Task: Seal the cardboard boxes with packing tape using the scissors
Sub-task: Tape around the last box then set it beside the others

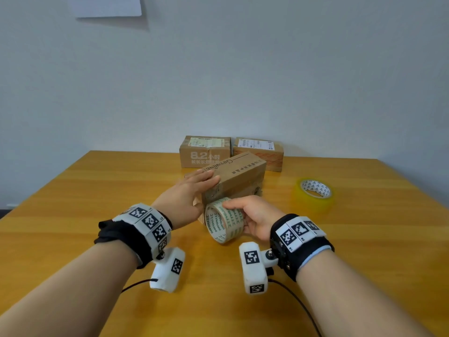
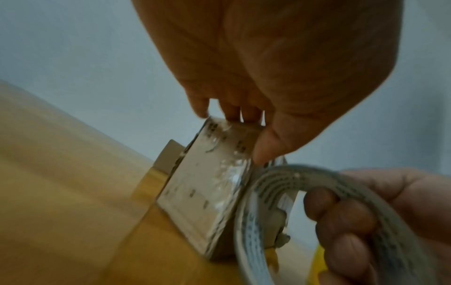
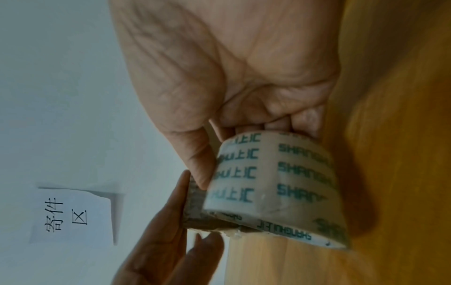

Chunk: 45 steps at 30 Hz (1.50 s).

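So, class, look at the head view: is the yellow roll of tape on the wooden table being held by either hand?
No: the yellow roll of tape lies alone on the wooden table, away from both hands.

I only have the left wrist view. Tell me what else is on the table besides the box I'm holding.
Observer: Two more cardboard boxes stand side by side at the far edge, by the wall.
Operator: Report any spare tape.
Observer: A yellow roll lies flat on the table, to the right of the near box, apart from it.
Operator: Read me the print on the roll in the right hand.
Observer: The printed roll carries green lettering that starts SHAN; the rest blurs.
Operator: Find the scissors.
Observer: No view shows them.
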### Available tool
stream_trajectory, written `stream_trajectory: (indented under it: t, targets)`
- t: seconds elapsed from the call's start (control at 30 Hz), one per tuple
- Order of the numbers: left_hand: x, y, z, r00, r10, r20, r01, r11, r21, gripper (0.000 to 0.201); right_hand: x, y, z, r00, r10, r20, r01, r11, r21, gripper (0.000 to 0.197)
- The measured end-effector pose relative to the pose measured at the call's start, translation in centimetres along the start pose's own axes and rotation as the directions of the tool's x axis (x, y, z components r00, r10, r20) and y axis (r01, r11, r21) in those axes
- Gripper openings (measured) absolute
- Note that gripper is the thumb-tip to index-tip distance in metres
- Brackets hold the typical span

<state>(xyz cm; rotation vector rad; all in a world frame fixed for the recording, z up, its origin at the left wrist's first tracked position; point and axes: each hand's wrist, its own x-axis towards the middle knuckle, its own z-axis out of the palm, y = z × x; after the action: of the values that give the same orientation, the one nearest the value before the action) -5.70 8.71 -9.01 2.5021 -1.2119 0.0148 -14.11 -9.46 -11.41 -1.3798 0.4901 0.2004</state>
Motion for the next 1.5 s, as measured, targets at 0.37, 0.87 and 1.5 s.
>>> stream_trajectory:
  t: [0.37,0.87,1.5]
  targets:
    - [0.7,-0.2,-0.1,0.984,-0.171,0.045,0.172,0.87,-0.462,0.063,-0.1,0.1,0.0,1.0,-0.017,0.006,0.017,1.0,-0.008,0.025]
    - [-1.6,-0.2,-0.1,0.872,-0.278,0.402,0.457,0.173,-0.872,0.028,-4.4,-4.7,2.0,0.913,-0.357,0.197,0.385,0.914,-0.127,0.042]
    - [-1.9,-0.5,0.4,0.974,-0.165,0.153,0.223,0.796,-0.563,0.149,-3.5,-3.9,3.0,0.945,-0.318,0.083,0.328,0.916,-0.23,0.033]
